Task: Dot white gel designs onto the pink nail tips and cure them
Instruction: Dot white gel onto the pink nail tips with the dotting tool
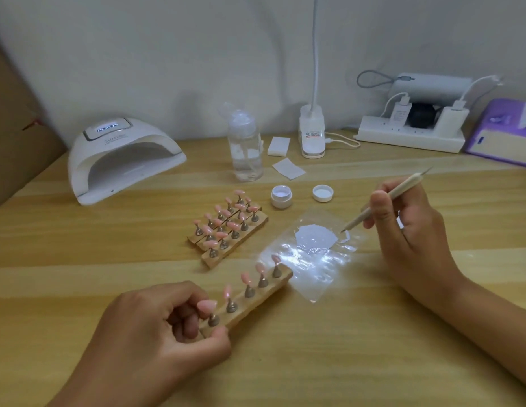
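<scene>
My left hand (156, 333) grips the near end of a wooden strip (264, 295) that carries several pink nail tips (246, 277) on metal stands. My right hand (408, 230) holds a slim dotting pen (388, 198) like a pencil, its lower tip touching the edge of a white gel smear (314, 239) on a clear plastic sheet (314, 277). Three more wooden strips with pink tips (226, 227) lie side by side further back. An open white gel pot (281, 196) and its lid (323, 193) stand behind the sheet. The white curing lamp (121, 160) sits at the back left, display lit.
A clear pump bottle (245, 145), white wipes (288, 168), a clip lamp base (312, 133), a power strip with chargers (411, 133) and a purple box (502, 133) line the back of the wooden table (344, 362). A brown board (15, 136) leans at the left.
</scene>
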Demonstrator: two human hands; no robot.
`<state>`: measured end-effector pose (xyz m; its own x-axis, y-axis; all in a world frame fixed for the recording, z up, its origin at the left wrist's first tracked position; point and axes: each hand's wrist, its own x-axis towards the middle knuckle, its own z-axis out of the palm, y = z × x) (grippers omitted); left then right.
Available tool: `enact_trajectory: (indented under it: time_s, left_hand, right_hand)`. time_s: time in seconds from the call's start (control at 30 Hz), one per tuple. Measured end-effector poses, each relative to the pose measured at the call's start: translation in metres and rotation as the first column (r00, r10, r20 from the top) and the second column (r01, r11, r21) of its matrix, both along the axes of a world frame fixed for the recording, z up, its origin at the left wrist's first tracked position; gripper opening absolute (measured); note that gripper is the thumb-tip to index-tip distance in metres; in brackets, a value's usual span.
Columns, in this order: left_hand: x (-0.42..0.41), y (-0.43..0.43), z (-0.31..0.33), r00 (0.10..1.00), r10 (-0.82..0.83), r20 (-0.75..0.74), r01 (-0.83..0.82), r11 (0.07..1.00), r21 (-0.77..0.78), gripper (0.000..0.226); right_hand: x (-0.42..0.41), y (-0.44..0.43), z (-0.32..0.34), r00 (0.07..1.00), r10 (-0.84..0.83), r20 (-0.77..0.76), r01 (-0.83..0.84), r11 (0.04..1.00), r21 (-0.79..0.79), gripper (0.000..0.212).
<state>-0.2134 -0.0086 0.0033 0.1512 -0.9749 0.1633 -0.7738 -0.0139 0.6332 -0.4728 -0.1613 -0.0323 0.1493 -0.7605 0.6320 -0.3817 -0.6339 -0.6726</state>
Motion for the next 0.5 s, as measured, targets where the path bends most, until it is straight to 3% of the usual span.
enact_trajectory:
  time_s: [0.17,0.27,0.5]
  left_hand:
    - [-0.025,-0.019,0.001,0.983,-0.181,0.023,0.182,0.983,-0.039,0.024]
    - [-0.042,-0.035,-0.003,0.962,-0.264,0.066,0.265,0.964,-0.01,0.021]
    - [-0.056,-0.057,-0.015,0.93,-0.343,0.13,0.339,0.939,0.049,0.022]
  right_hand:
    - [0.0,-0.003,0.002,0.999,0.018,0.026,-0.019,0.999,0.03,0.007]
    - [-0.001,-0.005,0.0,1.0,0.004,0.028,-0.005,0.998,0.065,0.01]
    - [-0.003,-0.01,-0.001,0.99,0.006,0.141,-0.025,0.99,0.137,0.008]
